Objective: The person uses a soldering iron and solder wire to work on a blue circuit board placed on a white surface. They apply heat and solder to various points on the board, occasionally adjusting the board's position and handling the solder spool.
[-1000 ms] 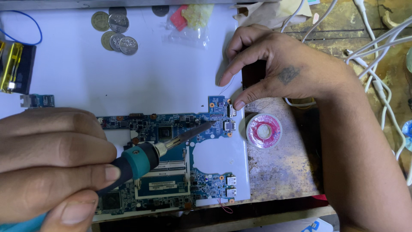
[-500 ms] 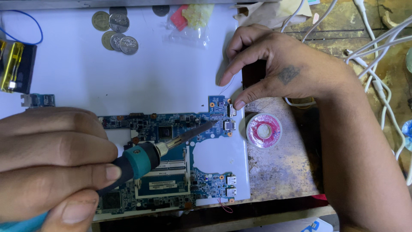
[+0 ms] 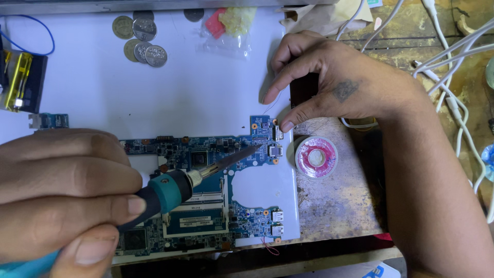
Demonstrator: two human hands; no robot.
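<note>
My bench (image 3: pixel 339 206) is worn, scratched and stained brown, with a white sheet (image 3: pixel 154 98) spread across its left part. White cables (image 3: pixel 453 56) trail over the right side. Light falls evenly; walls, floor and windows are out of view.

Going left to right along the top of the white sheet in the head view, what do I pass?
Black box with yellow part → coins → clear bag of red and yellow bits → right hand → white cables.

left hand (image 3: pixel 62 198): bare, no glove, short trimmed nails
right hand (image 3: pixel 334 82): bare, small dark tattoo on back, forearm unsleeved toward 5 o'clock
</note>
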